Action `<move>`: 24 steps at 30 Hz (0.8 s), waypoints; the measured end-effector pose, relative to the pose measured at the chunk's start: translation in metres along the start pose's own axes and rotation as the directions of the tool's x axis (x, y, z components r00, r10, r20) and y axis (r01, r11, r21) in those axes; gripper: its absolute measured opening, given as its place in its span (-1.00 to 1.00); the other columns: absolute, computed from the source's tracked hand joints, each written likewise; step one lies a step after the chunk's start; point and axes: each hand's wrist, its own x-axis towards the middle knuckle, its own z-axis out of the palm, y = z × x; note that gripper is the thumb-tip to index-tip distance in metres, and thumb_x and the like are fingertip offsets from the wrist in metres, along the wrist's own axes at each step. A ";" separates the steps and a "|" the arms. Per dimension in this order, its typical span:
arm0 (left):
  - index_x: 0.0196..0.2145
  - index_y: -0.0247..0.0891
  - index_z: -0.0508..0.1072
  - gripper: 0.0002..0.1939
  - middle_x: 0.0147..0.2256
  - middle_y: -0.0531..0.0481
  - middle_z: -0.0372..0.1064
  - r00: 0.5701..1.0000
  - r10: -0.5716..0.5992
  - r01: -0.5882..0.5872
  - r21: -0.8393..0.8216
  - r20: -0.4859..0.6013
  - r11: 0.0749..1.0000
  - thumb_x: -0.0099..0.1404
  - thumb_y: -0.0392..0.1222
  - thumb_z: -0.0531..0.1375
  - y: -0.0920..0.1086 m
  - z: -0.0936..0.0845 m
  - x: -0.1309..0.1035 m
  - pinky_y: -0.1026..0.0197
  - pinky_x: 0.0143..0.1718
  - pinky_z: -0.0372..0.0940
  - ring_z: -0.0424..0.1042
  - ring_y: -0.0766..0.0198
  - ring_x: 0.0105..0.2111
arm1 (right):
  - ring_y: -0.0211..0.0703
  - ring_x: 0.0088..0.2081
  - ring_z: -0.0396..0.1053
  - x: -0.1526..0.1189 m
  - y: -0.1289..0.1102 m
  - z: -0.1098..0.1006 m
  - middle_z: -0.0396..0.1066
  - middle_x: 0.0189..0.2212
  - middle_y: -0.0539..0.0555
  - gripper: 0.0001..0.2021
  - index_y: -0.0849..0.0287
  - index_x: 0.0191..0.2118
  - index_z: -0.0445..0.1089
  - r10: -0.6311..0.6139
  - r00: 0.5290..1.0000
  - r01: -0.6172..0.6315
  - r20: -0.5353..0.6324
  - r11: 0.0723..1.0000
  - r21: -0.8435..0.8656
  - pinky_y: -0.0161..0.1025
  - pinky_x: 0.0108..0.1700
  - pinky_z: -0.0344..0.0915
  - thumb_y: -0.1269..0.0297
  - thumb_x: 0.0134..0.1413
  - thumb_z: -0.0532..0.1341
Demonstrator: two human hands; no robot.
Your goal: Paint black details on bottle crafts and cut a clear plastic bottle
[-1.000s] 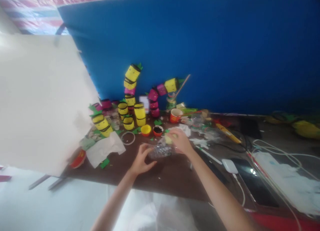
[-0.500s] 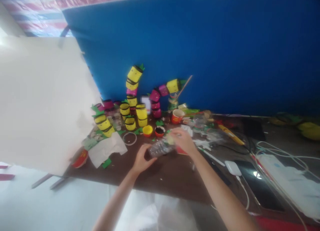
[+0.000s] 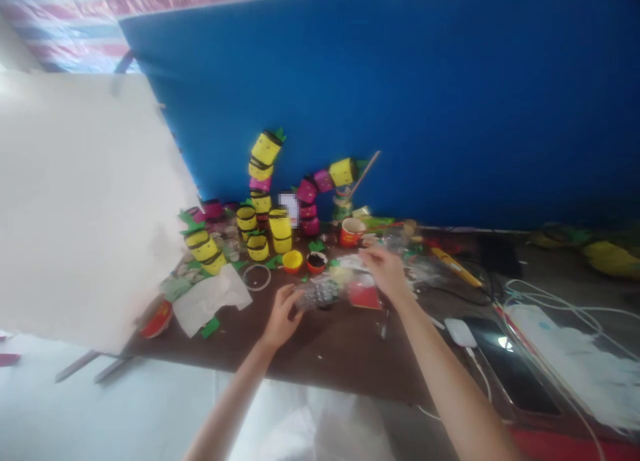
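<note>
A clear plastic bottle [image 3: 319,293] lies on its side, a blurred pale yellowish patch at its right end. My left hand [image 3: 283,316] holds the bottle's left end, thumb and fingers curved round it. To the right, my right hand [image 3: 386,272] is apart from the bottle, its fingers pinched together. Whatever those fingers hold, if anything, is too small to make out. Below that hand is a red piece [image 3: 365,296], and white scraps [image 3: 353,261] lie just beyond its fingertips.
Behind stand yellow cups [image 3: 281,231] and magenta ones [image 3: 308,211], some stacked in curves. Nearer are a yellow-lined bowl [image 3: 293,261], a dark-filled bowl [image 3: 317,262], a tape ring [image 3: 257,278] and white paper [image 3: 213,300]. At right lie a yellow cutter [image 3: 456,266], phone [image 3: 510,361] and power strip [image 3: 575,361].
My right hand has moved right, away from the bottle's end, uncovering the red piece. My left hand stays at the bottle, its grip a little looser. The view has shifted slightly.
</note>
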 end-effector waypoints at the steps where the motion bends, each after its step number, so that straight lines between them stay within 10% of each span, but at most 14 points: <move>1: 0.08 -0.10 0.28 -0.52 0.09 -0.16 0.12 1.000 0.002 -0.002 -0.007 0.006 1.000 0.21 -0.37 0.16 0.001 -0.001 0.001 -0.05 0.13 0.25 0.21 0.10 0.15 | -0.06 -0.52 0.44 -0.001 -0.003 0.001 0.47 -0.58 0.06 -0.71 0.14 -0.46 0.40 0.019 0.999 -0.020 0.028 0.999 0.027 -0.17 -0.44 0.33 0.01 0.00 0.19; 7: 0.09 -0.15 0.26 -0.48 0.10 -0.20 0.11 0.994 -0.028 0.036 -0.067 0.106 0.997 0.18 -0.16 0.25 0.009 -0.005 0.003 -0.05 0.16 0.20 0.14 0.04 0.19 | -0.09 -0.52 0.50 -0.011 -0.024 0.012 0.54 -0.38 0.11 -0.68 0.11 -0.42 0.30 0.061 0.979 -0.102 0.195 0.974 0.204 -0.25 -0.58 0.34 -0.07 0.04 0.15; 14: 0.06 -0.21 0.30 -0.49 -0.03 -0.18 0.33 0.982 -0.187 0.188 0.017 -0.014 0.982 0.19 -0.02 0.23 0.007 -0.004 0.008 -0.13 0.07 0.21 0.30 0.02 0.02 | -0.12 -0.49 0.51 -0.025 -0.038 0.023 0.55 -0.40 0.10 -0.64 0.13 -0.42 0.34 0.039 0.933 -0.149 0.358 0.947 0.286 -0.25 -0.51 0.41 -0.10 0.00 0.20; 24: 0.10 -0.22 0.22 -0.37 -0.07 -0.15 0.39 0.962 -0.262 0.272 -0.223 0.077 0.936 0.09 -0.14 0.30 0.011 -0.001 0.004 0.06 -0.12 0.40 0.45 0.17 -0.17 | -0.09 -0.42 0.52 -0.021 -0.045 0.014 0.55 -0.39 0.09 -0.68 0.11 -0.41 0.33 0.032 0.949 -0.136 0.313 0.938 0.318 -0.22 -0.42 0.41 -0.07 0.04 0.20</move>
